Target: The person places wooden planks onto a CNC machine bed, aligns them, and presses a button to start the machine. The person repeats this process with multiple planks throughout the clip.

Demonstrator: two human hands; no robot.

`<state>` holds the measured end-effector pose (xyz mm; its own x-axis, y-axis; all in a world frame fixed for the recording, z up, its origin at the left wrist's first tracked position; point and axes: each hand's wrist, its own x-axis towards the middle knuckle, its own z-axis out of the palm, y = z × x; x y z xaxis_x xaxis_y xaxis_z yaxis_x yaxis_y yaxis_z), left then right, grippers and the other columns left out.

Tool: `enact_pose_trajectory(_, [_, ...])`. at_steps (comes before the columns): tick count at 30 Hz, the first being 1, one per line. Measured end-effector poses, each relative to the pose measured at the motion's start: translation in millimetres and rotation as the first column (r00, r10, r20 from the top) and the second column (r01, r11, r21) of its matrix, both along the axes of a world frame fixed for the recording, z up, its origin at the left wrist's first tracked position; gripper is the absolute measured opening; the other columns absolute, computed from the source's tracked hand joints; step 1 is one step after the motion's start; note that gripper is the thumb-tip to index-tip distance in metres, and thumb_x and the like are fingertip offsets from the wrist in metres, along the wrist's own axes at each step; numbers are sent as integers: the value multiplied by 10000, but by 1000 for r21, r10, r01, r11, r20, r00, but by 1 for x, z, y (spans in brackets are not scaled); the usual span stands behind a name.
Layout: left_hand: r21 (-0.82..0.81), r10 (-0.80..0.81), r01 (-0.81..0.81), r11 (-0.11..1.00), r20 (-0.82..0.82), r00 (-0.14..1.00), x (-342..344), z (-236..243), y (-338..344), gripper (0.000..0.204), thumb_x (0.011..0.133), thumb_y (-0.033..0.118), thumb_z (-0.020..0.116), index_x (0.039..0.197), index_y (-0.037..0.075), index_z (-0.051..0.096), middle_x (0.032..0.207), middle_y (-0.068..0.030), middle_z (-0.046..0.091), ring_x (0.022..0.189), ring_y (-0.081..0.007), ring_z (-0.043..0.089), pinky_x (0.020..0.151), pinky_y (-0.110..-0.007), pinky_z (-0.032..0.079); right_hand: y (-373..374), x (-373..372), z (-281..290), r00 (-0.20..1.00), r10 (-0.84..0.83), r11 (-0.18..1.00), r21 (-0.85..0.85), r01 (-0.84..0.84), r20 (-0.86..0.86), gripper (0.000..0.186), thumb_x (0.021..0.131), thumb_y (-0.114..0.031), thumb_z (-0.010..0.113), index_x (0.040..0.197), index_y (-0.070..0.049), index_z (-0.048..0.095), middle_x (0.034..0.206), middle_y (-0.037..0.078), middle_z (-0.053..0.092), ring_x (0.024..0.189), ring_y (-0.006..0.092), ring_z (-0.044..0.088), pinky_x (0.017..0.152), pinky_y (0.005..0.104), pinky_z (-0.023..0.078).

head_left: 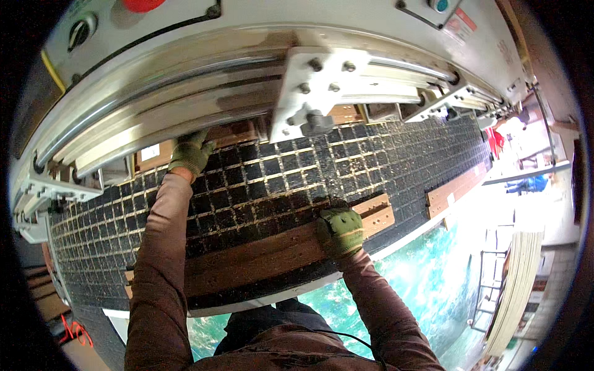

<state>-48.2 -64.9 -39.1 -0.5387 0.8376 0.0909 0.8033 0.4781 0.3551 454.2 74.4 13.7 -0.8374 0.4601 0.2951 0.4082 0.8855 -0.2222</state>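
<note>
Both my hands wear green gloves with lighter cuffs. My left hand (190,154) reaches to the far side of the black gridded bed (272,173). Its fingers stretch out over a brown wooden board (232,133) under the machine's rail, and the fingertips are partly hidden. Along the near edge lies a long brown board (253,260), where my right hand (340,232) is closed over its right part, knuckles up. Just past that hand, a brown end with drilled holes (377,217) sticks out; I cannot tell whether it belongs to the same board.
Metal rails (167,117) and a white bolted bracket (318,86) cross the far side. Another brown board (455,191) lies on the bed's right edge. Stacked pale panels (515,290) stand at the right. A control knob (81,31) sits at the upper left.
</note>
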Motion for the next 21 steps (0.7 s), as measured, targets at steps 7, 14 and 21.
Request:
enact_pose_trajectory(7, [77, -52, 66, 995, -167, 985, 4, 7, 1, 615, 988, 435, 700, 1560, 268, 549, 1604, -154, 524, 1476, -437, 449, 1239, -558, 328, -2, 2, -9, 999, -25, 999, -27, 25, -20, 181, 889, -248, 736, 948, -81, 770, 933, 131, 764, 886, 384, 709, 813, 513, 552])
enact_pose_trajectory(14, [7, 14, -14, 1000, 29, 999, 12, 25, 5, 612, 992, 445, 690, 1551, 233, 560, 1584, -165, 542, 1459, -426, 476, 1236, -514, 360, -4, 3, -6, 998, -31, 998, -55, 28, -48, 269, 737, -290, 779, 962, -155, 718, 908, 78, 669, 909, 339, 651, 823, 486, 524])
enact_pose_trajectory(21, [-89, 3, 2, 996, 56, 998, 17, 41, 5, 594, 1034, 380, 683, 1592, 252, 522, 1651, -148, 472, 1547, -396, 368, 1280, -482, 301, -9, -11, 22, 997, -30, 997, -80, 24, -77, 248, 811, -293, 767, 984, -116, 751, 942, 112, 722, 898, 356, 679, 800, 491, 533])
